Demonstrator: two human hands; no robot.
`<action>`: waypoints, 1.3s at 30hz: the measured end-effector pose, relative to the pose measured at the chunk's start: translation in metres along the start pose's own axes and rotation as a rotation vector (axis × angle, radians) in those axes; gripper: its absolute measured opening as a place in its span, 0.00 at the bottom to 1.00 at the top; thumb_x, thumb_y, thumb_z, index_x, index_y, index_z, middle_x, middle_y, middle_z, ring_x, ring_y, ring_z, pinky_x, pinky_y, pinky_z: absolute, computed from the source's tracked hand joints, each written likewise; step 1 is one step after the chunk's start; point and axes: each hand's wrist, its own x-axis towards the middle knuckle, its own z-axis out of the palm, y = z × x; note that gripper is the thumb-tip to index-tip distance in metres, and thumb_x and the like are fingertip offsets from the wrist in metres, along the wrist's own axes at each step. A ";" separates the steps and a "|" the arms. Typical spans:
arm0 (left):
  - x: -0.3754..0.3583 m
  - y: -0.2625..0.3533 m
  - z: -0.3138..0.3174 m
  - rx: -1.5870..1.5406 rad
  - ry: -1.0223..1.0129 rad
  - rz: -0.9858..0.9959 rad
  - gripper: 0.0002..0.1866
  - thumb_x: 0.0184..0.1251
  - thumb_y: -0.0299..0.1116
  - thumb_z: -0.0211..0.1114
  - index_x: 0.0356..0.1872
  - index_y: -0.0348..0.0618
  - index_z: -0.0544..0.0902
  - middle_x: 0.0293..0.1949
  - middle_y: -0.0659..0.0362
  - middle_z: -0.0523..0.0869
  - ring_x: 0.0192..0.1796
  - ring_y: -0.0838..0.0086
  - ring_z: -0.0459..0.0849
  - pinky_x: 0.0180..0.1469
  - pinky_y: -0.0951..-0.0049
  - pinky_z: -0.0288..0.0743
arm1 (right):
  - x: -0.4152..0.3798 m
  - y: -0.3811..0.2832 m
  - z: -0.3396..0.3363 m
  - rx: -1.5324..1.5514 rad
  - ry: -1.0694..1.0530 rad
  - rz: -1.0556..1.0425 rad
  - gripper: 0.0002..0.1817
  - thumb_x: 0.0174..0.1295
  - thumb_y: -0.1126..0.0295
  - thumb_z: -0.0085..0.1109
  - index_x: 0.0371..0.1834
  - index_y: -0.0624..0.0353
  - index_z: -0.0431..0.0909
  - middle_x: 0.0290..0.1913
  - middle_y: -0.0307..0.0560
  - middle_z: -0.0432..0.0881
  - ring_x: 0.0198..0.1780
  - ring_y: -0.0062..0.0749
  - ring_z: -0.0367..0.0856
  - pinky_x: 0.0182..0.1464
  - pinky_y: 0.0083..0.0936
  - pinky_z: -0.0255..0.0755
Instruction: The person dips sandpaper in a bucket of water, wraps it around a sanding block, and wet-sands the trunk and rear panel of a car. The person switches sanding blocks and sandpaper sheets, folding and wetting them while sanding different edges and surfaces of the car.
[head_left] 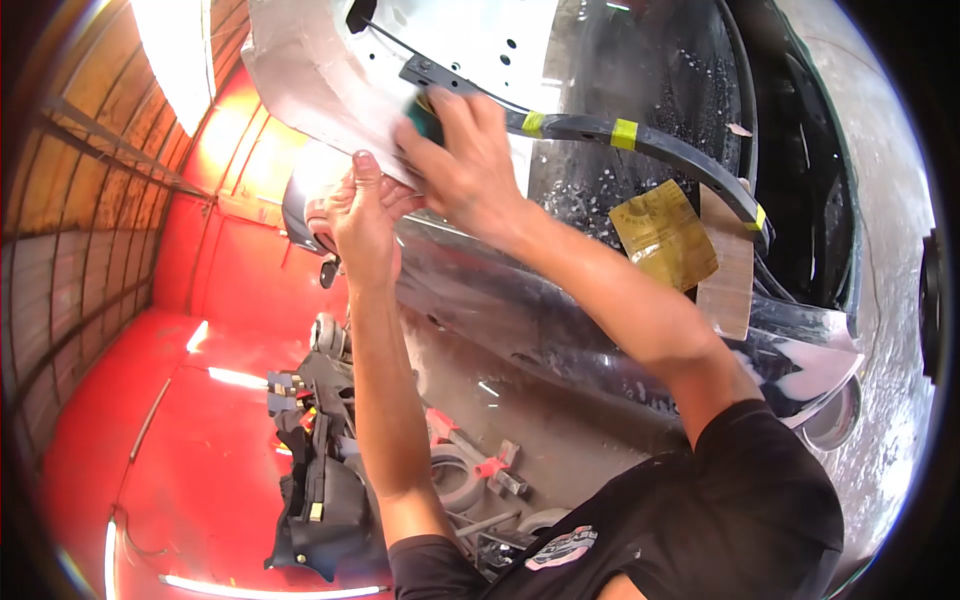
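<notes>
My right hand [465, 165] is closed around a small dark-green block [426, 118], apparently a sanding block, blurred by motion. It is over the pale grey car panel [330, 75], near the panel's lower edge. Just left of it, my left hand [368, 210] grips that edge, thumb raised and fingers curled, partly hidden by the panel and my right hand. A black curved trim strip [580, 130] with yellow tape [624, 134] crosses the car body right of my hands.
A yellow-brown sheet [665, 235], seemingly sandpaper, lies on the car beside a wooden board [725, 265]. Dark car parts [330, 500], a tyre [455, 478] and a red stand [490, 467] are on the floor below. Red wall panels [240, 250] stand at left.
</notes>
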 end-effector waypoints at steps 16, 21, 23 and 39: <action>-0.004 0.009 0.010 0.008 -0.001 -0.018 0.24 0.87 0.49 0.56 0.48 0.32 0.83 0.33 0.55 0.88 0.33 0.69 0.90 0.37 0.64 0.90 | 0.016 -0.003 0.005 -0.059 -0.008 0.005 0.23 0.49 0.67 0.64 0.49 0.67 0.84 0.52 0.59 0.76 0.50 0.51 0.72 0.55 0.44 0.68; -0.004 0.009 0.008 0.016 -0.032 -0.006 0.24 0.87 0.49 0.57 0.51 0.32 0.83 0.36 0.53 0.88 0.34 0.68 0.90 0.37 0.64 0.91 | 0.021 -0.005 0.010 -0.050 -0.007 0.008 0.21 0.50 0.67 0.64 0.47 0.67 0.84 0.52 0.58 0.76 0.51 0.51 0.72 0.54 0.44 0.67; -0.005 0.013 0.013 0.010 -0.017 -0.008 0.23 0.87 0.47 0.56 0.50 0.30 0.84 0.35 0.53 0.88 0.33 0.69 0.90 0.37 0.65 0.90 | 0.059 -0.006 0.015 -0.092 -0.041 -0.021 0.17 0.49 0.68 0.64 0.42 0.65 0.83 0.49 0.56 0.75 0.50 0.50 0.72 0.53 0.43 0.67; 0.016 0.077 0.015 2.112 -0.235 0.946 0.36 0.61 0.21 0.59 0.76 0.40 0.73 0.83 0.57 0.65 0.86 0.53 0.56 0.84 0.34 0.45 | -0.144 -0.118 -0.188 0.562 -0.669 0.515 0.19 0.57 0.74 0.75 0.53 0.57 0.86 0.59 0.61 0.79 0.56 0.55 0.80 0.56 0.47 0.74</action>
